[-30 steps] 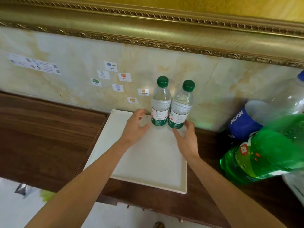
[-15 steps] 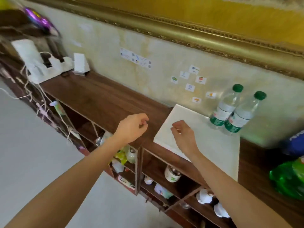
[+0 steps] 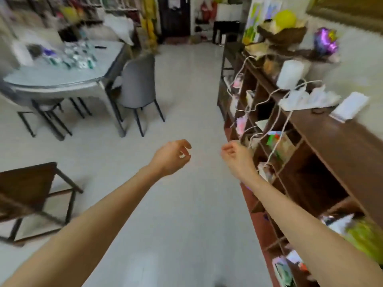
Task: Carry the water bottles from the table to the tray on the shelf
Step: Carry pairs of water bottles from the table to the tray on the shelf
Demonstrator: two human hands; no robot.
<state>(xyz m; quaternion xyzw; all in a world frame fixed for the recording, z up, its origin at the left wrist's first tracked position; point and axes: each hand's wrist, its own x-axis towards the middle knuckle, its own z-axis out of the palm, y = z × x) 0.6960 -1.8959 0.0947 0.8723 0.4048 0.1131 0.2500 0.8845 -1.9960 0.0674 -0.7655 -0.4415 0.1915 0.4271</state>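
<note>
Several water bottles [image 3: 79,56] with green caps lie blurred on the grey table [image 3: 62,78] at the far left. My left hand [image 3: 173,157] and my right hand [image 3: 236,157] hang in front of me over the pale floor, fingers loosely curled, holding nothing. The brown shelf [image 3: 339,137] runs along my right side. The tray and the two bottles on it are out of view.
A grey chair [image 3: 137,83] stands by the table's right end. A dark wooden chair [image 3: 31,193] sits at the near left. White cables [image 3: 267,108] and adapters hang over the shelf front. Pale floor stretches ahead between table and shelf.
My view has swung left from the tray and its two bottles to the room and the table. Both hands left the bottles, pulled back, and now hang loosely over the floor.
</note>
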